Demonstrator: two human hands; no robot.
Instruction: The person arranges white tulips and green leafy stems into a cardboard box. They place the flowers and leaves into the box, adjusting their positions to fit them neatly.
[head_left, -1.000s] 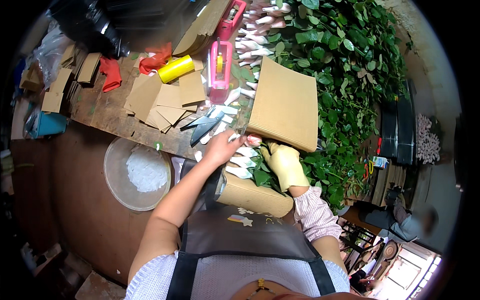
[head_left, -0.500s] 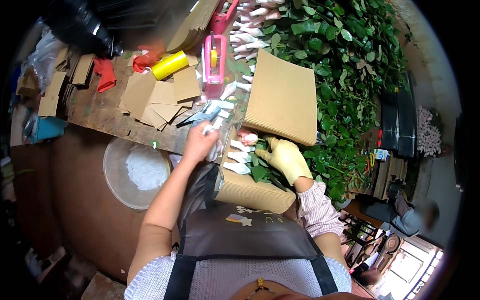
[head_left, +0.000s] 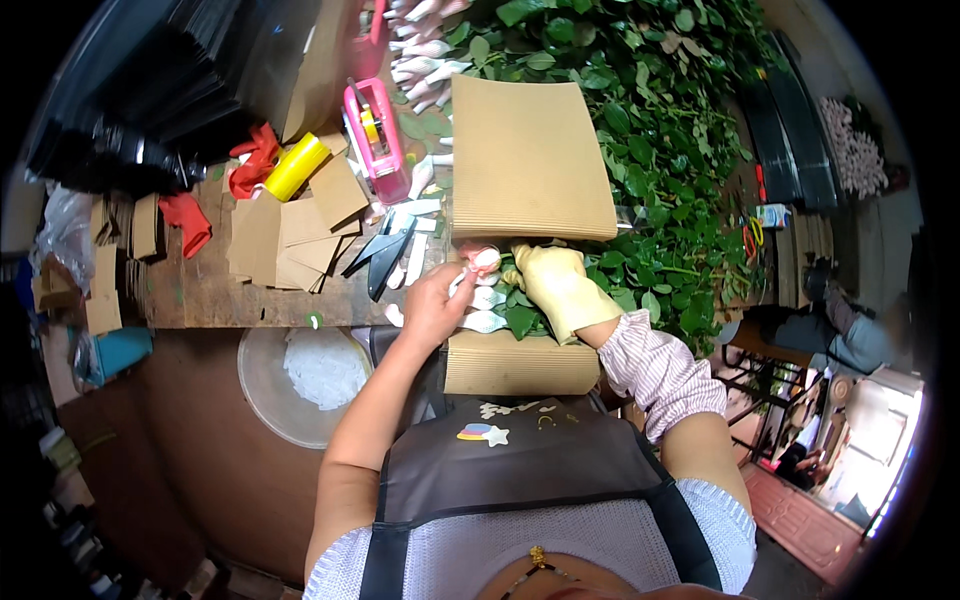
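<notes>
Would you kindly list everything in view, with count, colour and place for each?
Corrugated cardboard: two sections, brown, centre
Rose bud: one, pink, between those sections
Sleeved buds: several, white, centre and top
Leafy stems: many, green, upper right
Table: one, brown, left and centre
Tape dispenser: at least one, pink, upper left
Roll: one, yellow, left of dispenser
Cloths: two, red, upper left
Flat cards: several, brown, left tabletop
Scissors: at least one pair, dark, right of cards
Tub: one, pale, below table
Scraps: many, white, inside tub
Bin: one, teal, far left
Apron: one, grey, bottom centre
Left hand: one, bare, at rose bud
Right hand: one, yellow-gloved, beside leafy stems
</notes>
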